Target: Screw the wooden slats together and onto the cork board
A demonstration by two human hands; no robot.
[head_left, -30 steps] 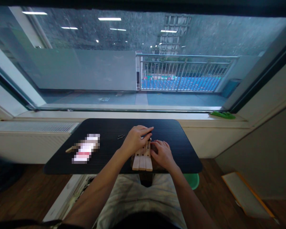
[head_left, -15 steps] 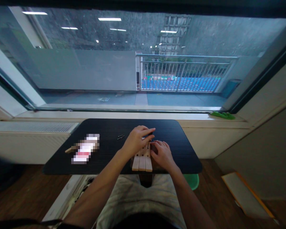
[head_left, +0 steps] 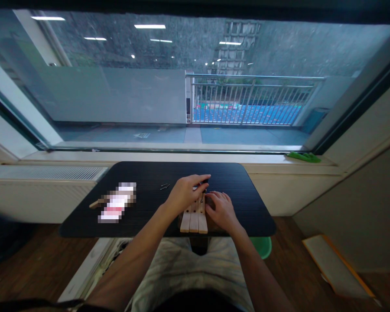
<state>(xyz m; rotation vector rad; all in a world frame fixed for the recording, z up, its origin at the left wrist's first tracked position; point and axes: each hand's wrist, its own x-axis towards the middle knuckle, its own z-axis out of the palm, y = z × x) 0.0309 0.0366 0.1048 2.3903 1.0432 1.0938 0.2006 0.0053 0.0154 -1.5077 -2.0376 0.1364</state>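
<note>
Three pale wooden slats (head_left: 193,218) with holes lie side by side near the front edge of a black table (head_left: 143,208). My left hand (head_left: 183,193) rests over their far end, fingers closed in a pinch around a small dark thing that I cannot make out. My right hand (head_left: 220,209) presses down on a darker wooden piece just right of the slats, fingers curled over it. Two small nails (head_left: 164,186) lie on the table to the left of my left hand.
A blurred white and red packet (head_left: 117,202) with a wooden stick (head_left: 95,203) beside it lies at the table's left. A window sill with a green object (head_left: 303,156) runs behind. A green stool (head_left: 261,246) shows under the table's right edge.
My left hand's fingers have shifted slightly over the far end of the slats. The right hand and the slats stay where they were.
</note>
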